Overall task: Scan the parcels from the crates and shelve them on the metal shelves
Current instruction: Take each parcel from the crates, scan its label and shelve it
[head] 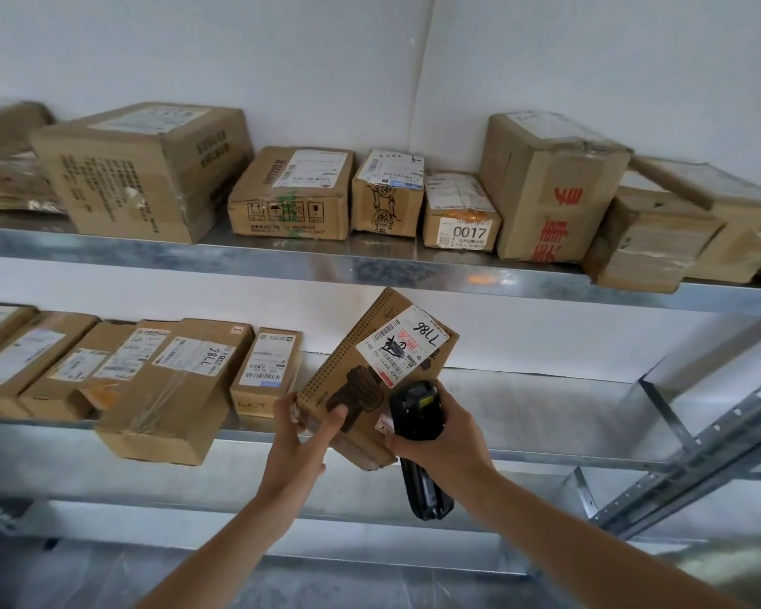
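Note:
A flat brown cardboard parcel (pixel 370 371) with a white label marked 7786 is held tilted in front of the middle metal shelf (pixel 545 402). My left hand (pixel 302 432) grips its lower left corner, thumb on the printed face. My right hand (pixel 436 437) holds a black handheld scanner (pixel 418 415) against the parcel's lower right edge, its head pointing up at the label. The scanner's handle hangs below my right hand.
Several cardboard parcels line the upper shelf (pixel 370 265), one labelled 0017 (pixel 462 222). More parcels (pixel 168 380) fill the left part of the middle shelf. To the right of the held parcel the middle shelf is bare. A perforated upright (pixel 695 459) slants at the right.

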`<state>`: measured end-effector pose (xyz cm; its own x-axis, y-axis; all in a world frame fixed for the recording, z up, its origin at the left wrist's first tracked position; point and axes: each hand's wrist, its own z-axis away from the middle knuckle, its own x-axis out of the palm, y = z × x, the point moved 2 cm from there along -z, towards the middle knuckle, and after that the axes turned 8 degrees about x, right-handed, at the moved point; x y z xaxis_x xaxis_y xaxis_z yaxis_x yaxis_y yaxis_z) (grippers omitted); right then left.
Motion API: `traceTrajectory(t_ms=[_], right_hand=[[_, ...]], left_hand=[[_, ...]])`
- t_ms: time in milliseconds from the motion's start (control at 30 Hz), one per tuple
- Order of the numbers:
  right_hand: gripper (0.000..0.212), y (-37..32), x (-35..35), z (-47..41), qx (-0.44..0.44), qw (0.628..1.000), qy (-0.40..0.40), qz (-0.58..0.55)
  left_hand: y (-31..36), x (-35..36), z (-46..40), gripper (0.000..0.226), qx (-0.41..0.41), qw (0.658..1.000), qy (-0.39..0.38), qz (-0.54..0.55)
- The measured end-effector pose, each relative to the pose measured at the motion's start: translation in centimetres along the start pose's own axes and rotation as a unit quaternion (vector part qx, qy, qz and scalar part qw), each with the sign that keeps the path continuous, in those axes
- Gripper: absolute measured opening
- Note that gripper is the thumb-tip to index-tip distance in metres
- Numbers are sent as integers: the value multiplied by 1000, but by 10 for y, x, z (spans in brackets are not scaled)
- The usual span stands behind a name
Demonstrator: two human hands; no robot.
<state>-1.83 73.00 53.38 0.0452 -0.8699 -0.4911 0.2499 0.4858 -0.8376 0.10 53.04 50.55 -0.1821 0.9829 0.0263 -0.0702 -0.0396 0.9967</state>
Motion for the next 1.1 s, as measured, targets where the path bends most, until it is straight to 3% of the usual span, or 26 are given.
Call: traceTrajectory(t_ms=[167, 467, 667, 800, 1100], right_hand=[[71, 6, 9, -4, 11, 1000, -9, 0], [74, 14, 36, -12, -9, 999, -38, 36], [73, 34, 60, -16, -7, 997, -52, 58], [72, 42, 73, -19, -9, 994, -77, 73], [84, 42, 96, -36, -46, 984, -108, 130]], left_hand=[[-2, -7, 2, 54, 7, 1000, 0, 9], [-30, -27, 9, 50, 16, 996, 50, -72], [-41, -41, 16, 67, -24, 988, 61, -140], [-54, -50, 16, 60, -55, 985, 67, -149], [-77, -62, 6, 75, -110, 976, 77, -171]])
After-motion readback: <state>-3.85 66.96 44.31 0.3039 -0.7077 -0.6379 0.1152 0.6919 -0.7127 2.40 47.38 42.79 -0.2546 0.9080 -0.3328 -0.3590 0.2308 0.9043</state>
